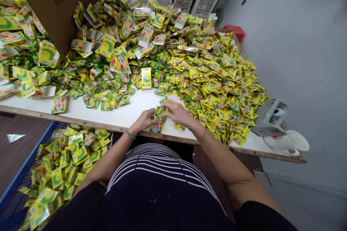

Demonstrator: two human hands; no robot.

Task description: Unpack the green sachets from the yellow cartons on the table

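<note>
- Pinching the green packet [161, 110] in the fingers of our right hand [178, 112], we have it near the middle of the frame, above the white tabletop [127, 115].
- Our left hand's [143, 120] fingers curl beside it, near the small carton [157, 127]; we cannot tell whether they grip.
- We judge the packet light, soft, slippery: best held by its edge; the carton, crushable, by its sides.

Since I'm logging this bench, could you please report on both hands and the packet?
Right hand gripping green packet; left hand close against it, grip unclear. Packet heap close beside right hand.
</note>
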